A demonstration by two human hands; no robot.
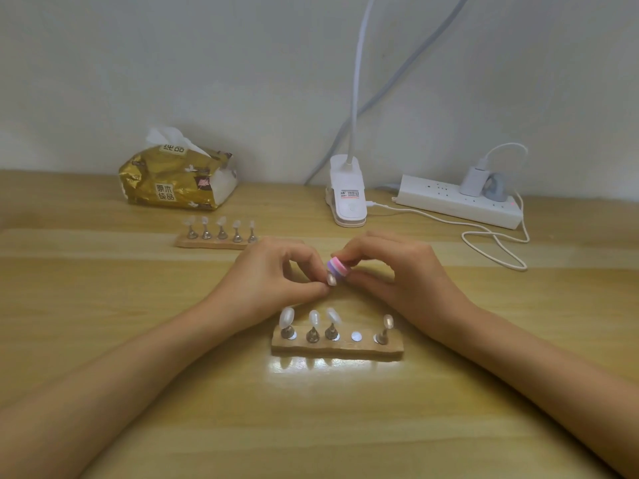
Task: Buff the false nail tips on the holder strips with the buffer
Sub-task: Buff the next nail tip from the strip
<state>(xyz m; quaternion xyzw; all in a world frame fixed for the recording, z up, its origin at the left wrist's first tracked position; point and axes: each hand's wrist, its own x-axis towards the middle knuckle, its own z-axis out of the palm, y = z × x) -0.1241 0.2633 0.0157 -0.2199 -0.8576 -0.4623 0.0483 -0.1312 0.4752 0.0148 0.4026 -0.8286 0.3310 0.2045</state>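
While the left hand [276, 276] pinches the probably light, bendy nail tip [331, 280] near its base, the right hand [394, 271] pinches the buffer [337, 267].

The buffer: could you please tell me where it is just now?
In the head view the buffer is at centre, pinched by the right hand against a nail tip that the left hand holds, just beyond the near holder strip.
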